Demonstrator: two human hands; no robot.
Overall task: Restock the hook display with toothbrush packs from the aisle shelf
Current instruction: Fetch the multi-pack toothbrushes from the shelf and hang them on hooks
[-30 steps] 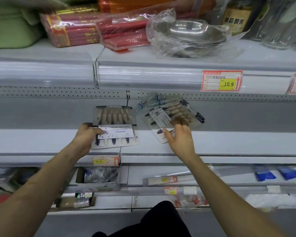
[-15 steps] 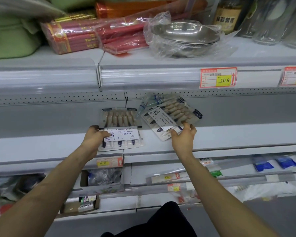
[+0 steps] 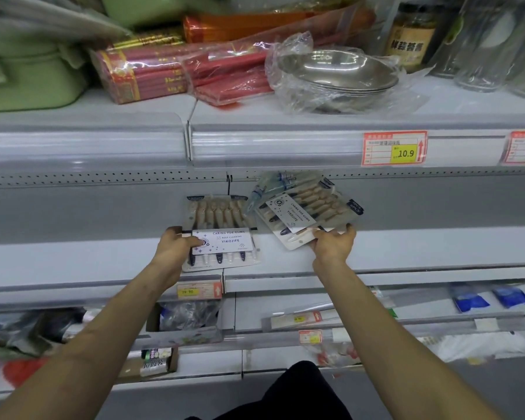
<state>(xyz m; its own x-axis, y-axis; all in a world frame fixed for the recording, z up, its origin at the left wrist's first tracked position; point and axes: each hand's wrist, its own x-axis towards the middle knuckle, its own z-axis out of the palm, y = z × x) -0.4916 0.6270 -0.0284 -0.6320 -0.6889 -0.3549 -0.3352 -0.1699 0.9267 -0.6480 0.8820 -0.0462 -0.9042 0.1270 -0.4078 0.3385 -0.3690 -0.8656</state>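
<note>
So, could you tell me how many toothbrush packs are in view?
3: an upright pack in the left hand, a tilted pack in the right hand, a blue pack behind it; more may be hidden.

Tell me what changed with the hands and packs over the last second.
The right hand slid off the front of the tilted packs down to their lower edge, and now grips them from below. The packs stayed tilted, just right of the hook. The left hand kept holding the upright pack by its left edge.
</note>
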